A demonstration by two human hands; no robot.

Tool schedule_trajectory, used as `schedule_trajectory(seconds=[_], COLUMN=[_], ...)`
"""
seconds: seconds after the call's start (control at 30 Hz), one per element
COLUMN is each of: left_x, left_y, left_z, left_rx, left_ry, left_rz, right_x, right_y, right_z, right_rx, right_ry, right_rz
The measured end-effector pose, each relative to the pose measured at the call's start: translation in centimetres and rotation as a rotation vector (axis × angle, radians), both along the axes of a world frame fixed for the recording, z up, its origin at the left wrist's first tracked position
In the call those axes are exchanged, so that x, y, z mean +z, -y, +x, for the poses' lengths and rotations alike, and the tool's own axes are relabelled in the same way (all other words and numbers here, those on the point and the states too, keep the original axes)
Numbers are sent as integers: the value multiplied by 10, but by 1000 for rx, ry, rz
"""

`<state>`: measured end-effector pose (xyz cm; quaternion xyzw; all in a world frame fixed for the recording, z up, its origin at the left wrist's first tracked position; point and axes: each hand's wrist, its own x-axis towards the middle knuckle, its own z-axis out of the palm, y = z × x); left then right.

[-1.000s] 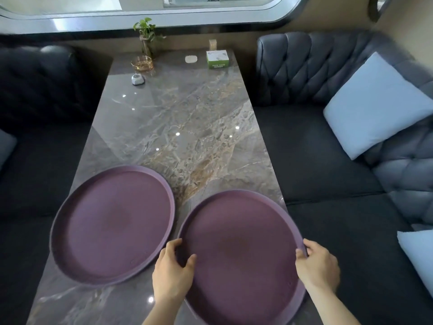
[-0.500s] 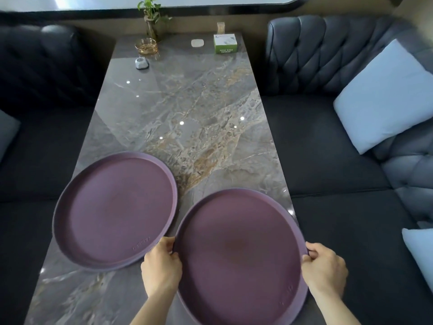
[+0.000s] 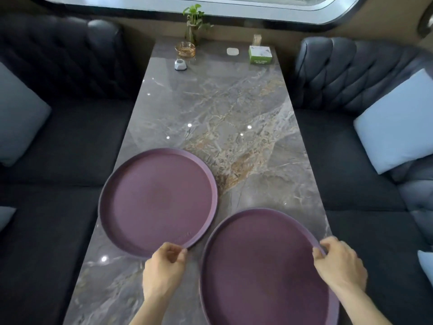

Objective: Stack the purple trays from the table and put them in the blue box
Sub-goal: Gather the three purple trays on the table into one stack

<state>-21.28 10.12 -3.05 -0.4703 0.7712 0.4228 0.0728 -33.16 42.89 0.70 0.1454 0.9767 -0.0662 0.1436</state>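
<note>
Two round purple trays lie side by side on the near half of the marble table [image 3: 222, 109]. The left purple tray [image 3: 157, 200] sits flat, a little farther from me. My left hand [image 3: 164, 266] pinches its near rim, fingers curled over the edge. The right purple tray [image 3: 260, 266] reaches the table's near right edge and runs out of the bottom of the frame. My right hand [image 3: 339, 266] grips its right rim. The two trays' rims nearly touch. No blue box is in view.
At the table's far end stand a small plant [image 3: 195, 22], an amber glass dish [image 3: 185, 49], a small grey device [image 3: 180, 65], a white pad [image 3: 232, 51] and a green tissue box [image 3: 260, 55]. Dark tufted sofas with pale blue cushions [image 3: 396, 130] flank the table.
My left hand has left the right tray's left rim and now holds the near rim of the left tray. My right hand stays on the right tray's rim. The view has shifted.
</note>
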Motion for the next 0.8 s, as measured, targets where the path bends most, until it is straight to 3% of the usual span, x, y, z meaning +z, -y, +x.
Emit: schedule_trajectory(seconds=[0.27, 0.37, 0.47, 0.57, 0.67, 0.8], left_x=[8, -2, -13, -15, -27, -28], left_y=[142, 183, 206, 211, 217, 220], left_z=[-2, -5, -10, -14, -12, -9], left_rx=[408, 445, 362, 291, 286, 390], left_ry=[-195, -194, -172, -154, -163, -215], left_rz=[-137, -82, 50, 195, 291, 277], right_x=[-14, -24, -34, -42, -44, -39], right_y=[168, 222, 258, 280, 290, 291], right_z=[-46, -49, -47, -41, -38, -38], right_rx=[19, 18, 4, -110, -241, -346], right_ry=[-64, -81, 57, 182, 182, 138], right_rz=[-619, -593, -596, -734, -864, -965])
